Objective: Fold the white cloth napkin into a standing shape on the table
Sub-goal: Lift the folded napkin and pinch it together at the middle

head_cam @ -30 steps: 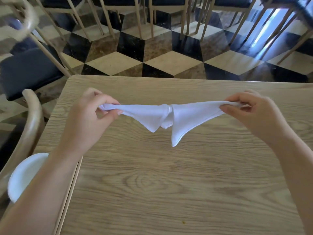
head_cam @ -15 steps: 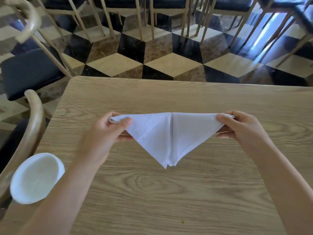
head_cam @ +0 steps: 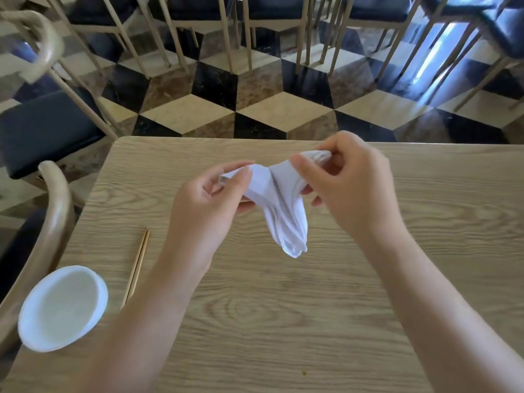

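The white cloth napkin (head_cam: 283,211) hangs folded above the middle of the wooden table (head_cam: 283,321), its pointed end drooping toward me. My left hand (head_cam: 207,205) pinches its left corner between thumb and fingers. My right hand (head_cam: 348,188) pinches the right corner, bunched at the fingertips. The two hands are close together, so the napkin is gathered into a narrow, creased shape. Part of the cloth is hidden behind my fingers.
A white bowl (head_cam: 62,307) sits at the table's near left edge. A pair of wooden chopsticks (head_cam: 136,268) lies beside it. A curved wooden chair back (head_cam: 54,211) stands left of the table, and several dark-seated chairs (head_cam: 255,12) stand beyond on the checkered floor.
My hands have come together from a wide spread, and the flat triangle of napkin has collapsed into a narrow hanging bundle. The chopsticks are now uncovered.
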Motion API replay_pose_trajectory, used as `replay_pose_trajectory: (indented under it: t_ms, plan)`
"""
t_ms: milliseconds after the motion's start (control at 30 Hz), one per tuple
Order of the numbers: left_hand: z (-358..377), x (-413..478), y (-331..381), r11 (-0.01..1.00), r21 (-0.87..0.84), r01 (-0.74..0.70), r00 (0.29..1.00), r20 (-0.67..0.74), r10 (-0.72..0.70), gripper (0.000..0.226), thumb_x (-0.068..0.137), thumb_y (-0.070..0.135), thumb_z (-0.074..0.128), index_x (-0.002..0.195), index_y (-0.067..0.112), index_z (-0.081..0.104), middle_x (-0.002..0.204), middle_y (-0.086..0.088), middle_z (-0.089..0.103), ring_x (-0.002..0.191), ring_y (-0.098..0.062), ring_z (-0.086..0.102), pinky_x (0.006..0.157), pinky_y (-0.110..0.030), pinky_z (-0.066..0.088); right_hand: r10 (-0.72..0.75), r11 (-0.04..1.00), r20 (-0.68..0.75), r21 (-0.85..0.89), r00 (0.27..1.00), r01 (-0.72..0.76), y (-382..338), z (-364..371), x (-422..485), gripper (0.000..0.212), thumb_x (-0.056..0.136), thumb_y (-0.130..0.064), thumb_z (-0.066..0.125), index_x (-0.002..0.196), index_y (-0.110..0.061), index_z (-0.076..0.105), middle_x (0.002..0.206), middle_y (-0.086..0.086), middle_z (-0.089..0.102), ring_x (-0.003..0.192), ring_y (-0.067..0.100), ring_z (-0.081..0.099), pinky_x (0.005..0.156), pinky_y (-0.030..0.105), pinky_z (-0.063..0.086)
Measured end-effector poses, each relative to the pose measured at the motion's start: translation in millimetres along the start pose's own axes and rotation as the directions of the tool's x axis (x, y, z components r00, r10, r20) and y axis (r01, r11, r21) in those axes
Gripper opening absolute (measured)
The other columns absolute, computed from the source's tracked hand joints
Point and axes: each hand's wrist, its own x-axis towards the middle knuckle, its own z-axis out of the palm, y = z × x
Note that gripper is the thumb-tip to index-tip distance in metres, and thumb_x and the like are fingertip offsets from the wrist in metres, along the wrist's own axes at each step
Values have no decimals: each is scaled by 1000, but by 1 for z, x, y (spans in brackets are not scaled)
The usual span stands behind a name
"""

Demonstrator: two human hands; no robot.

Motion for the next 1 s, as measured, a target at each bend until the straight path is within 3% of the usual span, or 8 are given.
replay_pose_trajectory:
  t_ms: [200,467,633,733,800,867,933,1000]
  plan:
    - [12,3,11,997,-5,79,997,4,-79,17,88,31,57,91,21,70,82,1,74,80,-10,71,62,-24,58,-160,972,118,-155,980,177,-26,21,-6,20,85,-31,61,82,-11,57,63,-3,60,60,16,58,55,37,49]
    - [3,4,-6,933,-226,281,954,168,-247,37,79,49,62,82,13,68,77,-4,74,77,-14,71,55,-23,54,-213,953,455,-99,865,287,-17,30,-7,18,86,-22,63,101,-12,65,95,1,60,85,16,56,77,33,47]
    - [-8,2,-62,835,-412,366,931,141,-338,19,87,12,56,104,6,61,87,-12,73,83,-22,71,63,-29,57,-191,970,487,-36,852,239,25,30,-18,22,86,-15,63,108,-18,64,97,-5,62,87,2,51,79,12,39]
    - [-24,-9,-103,745,-470,473,858,53,-511,18,90,0,47,95,6,63,90,-13,70,81,-22,71,69,-36,60,-12,996,318,-81,948,40,80,17,-37,24,84,-8,63,106,-19,65,98,-7,64,93,9,56,88,27,45]
    - [-36,-17,-125,790,-312,528,825,-33,-565,20,90,2,47,95,9,64,99,-13,70,82,-19,71,77,-34,59,159,981,193,-144,968,-133,119,7,-53,25,83,-6,62,103,-19,66,95,-9,65,92,13,58,88,34,48]
    - [-45,-23,-140,846,-79,527,838,-119,-533,21,90,5,49,97,17,65,105,-8,69,79,-13,71,78,-30,58,250,954,171,-211,953,-212,148,2,-69,27,82,-7,64,105,-21,64,95,-12,62,92,15,57,84,23,48]
    - [-49,-25,-145,872,100,479,874,-145,-463,23,88,9,53,98,26,65,107,-1,67,77,-9,70,79,-30,55,233,953,244,-250,941,-171,164,4,-81,32,80,-9,68,109,-23,62,98,-12,61,98,15,54,78,7,39]
    - [-49,-24,-145,878,226,422,906,-140,-399,23,86,14,56,94,34,64,104,7,67,76,-6,67,77,-29,54,151,962,332,-265,931,-62,170,12,-88,37,78,-13,72,111,-24,61,104,-14,59,103,12,48,83,11,36]
